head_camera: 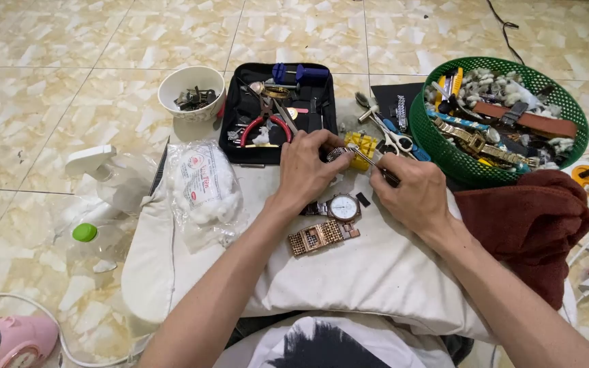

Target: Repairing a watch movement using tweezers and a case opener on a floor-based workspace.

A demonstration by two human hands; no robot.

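On the white cushion (376, 266), our left hand (308, 170) pinches a small watch case (338, 154) by the yellow block (363, 144). Our right hand (414, 194) grips a thin tool (369, 161), tip at ten o'clock; a watch (343, 207) lies between our wrists.

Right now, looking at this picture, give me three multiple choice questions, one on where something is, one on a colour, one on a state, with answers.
1. Where does the wristwatch with the white dial lie?
A. in the green basket
B. on the white cushion
C. in the bowl

2. What colour are the handles of the pliers in the black tool case?
A. red
B. yellow
C. green

3. What is the right hand doing?
A. resting flat and empty
B. gripping a thin metal tool
C. holding scissors

Answers: B, it lies on the white cushion between the wrists; A, the grips are red; B, a thin metal tool runs from its fingers towards the watch case in the left hand.
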